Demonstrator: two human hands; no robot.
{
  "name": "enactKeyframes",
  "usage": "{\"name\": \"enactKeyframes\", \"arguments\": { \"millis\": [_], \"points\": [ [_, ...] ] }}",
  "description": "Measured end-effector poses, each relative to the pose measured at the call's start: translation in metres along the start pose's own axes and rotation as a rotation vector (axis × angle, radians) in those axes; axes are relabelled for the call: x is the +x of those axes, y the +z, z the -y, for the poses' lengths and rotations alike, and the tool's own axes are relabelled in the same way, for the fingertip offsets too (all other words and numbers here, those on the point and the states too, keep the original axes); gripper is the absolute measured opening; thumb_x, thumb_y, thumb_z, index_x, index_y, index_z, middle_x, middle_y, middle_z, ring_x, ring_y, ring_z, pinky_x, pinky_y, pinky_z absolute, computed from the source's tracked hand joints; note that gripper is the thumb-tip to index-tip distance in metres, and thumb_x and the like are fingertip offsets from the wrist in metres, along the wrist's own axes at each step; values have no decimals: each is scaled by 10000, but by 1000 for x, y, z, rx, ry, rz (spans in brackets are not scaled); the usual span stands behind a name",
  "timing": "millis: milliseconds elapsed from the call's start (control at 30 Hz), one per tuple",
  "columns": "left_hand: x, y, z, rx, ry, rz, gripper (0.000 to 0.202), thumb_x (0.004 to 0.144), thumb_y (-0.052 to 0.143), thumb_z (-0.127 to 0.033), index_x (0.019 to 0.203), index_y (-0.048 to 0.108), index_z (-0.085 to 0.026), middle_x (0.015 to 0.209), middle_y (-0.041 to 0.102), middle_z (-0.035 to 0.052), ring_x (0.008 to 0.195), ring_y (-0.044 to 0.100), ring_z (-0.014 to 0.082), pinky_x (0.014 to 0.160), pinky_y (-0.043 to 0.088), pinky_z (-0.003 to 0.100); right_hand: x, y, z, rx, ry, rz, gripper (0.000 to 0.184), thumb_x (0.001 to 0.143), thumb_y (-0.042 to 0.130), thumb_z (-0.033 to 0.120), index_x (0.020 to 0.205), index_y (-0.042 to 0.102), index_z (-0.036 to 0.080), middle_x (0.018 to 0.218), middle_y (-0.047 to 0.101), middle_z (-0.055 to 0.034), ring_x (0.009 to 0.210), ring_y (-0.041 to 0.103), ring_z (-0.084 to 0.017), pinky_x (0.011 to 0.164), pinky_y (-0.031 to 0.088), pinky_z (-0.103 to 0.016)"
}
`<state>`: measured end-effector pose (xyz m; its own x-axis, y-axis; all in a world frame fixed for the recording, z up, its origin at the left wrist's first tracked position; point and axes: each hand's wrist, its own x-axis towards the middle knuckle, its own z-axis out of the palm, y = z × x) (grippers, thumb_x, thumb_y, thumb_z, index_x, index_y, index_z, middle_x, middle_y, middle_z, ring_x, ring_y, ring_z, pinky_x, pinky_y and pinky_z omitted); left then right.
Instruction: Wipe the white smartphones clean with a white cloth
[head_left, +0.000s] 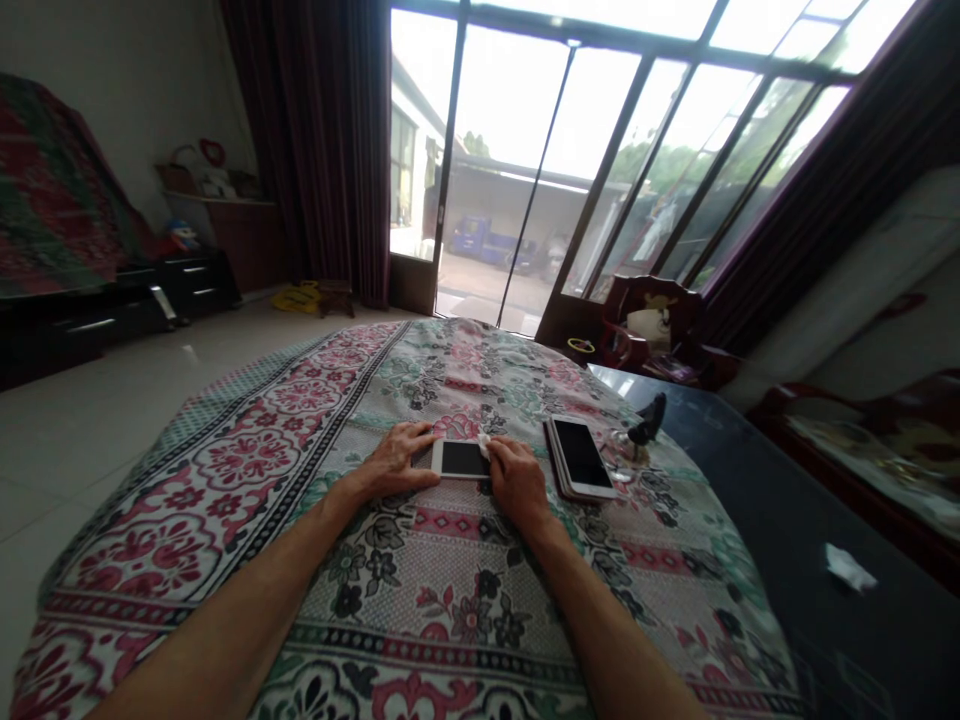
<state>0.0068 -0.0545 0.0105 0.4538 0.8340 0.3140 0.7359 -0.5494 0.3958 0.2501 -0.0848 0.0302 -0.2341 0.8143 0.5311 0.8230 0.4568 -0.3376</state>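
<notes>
Dark purple curtains [322,150] flank bright windows [517,120] beyond pale floor tiles [187,365].

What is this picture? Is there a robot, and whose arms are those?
No robot here! Those are a person's own bare arms. The camera is worn on their head, looking forward and down, so you see what's in front of them. There's just one picture.

The left hand is spread at one end of a white phone with a dark screen. The right hand is at the other end, pinching something white, perhaps a tissue.

Everything rests on a flowery cloth. To the right lies a bigger white-edged tablet, and beside it a see-through thing with a black top, maybe a bottle.
</notes>
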Motion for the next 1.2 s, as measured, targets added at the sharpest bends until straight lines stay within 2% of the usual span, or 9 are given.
{"name": "enactKeyframes", "arguments": {
  "millis": [200,467,700,867,1033,1200],
  "points": [
    [5,5,3,10,-13,9,624,683,741,-465,1248,605,-237,1379,516,99,1261,440,328,1077,317,465,4,-4,10,-132,76,152,253,912,474,145,1045,685,188,1130,673,-55,1053,537,-203,921,401,-267],
    [5,4,1,-20,-58,22,646,655,763,-464,1231,618,-211,1392,503,108,1284,414,330,1091,303,455,3,0,29,-194,1,215,313,911,439,131,1133,650,195,1213,635,-64,1066,503,-207,937,384,-298],
    [6,3,-4,-3,-91,29,608,648,759,-443,1192,639,-198,1374,526,101,1281,426,314,1091,307,429,9,11,53,-175,-61,280,270,919,452,176,1089,658,214,1165,647,-41,1025,503,-218,908,381,-306],
    [7,3,-4,-32,-82,18,587,638,762,-399,1174,651,-187,1351,549,107,1267,450,297,1090,315,409,14,21,63,-144,-92,289,253,917,469,191,1090,650,230,1149,647,-37,1001,509,-210,881,377,-304],
    [8,6,1,-51,-63,-3,582,613,770,-390,1152,661,-197,1334,561,101,1251,470,308,1089,321,418,12,21,59,-98,-75,240,250,908,462,175,1035,669,232,1100,664,-21,994,520,-196,902,372,-294],
    [7,10,4,-16,-40,-1,638,648,740,-399,1245,601,-221,1368,531,88,1270,441,307,1094,315,448,12,19,55,-66,-66,236,258,899,463,165,1007,688,228,1066,675,-30,992,537,-185,916,372,-284]
  ]
}}
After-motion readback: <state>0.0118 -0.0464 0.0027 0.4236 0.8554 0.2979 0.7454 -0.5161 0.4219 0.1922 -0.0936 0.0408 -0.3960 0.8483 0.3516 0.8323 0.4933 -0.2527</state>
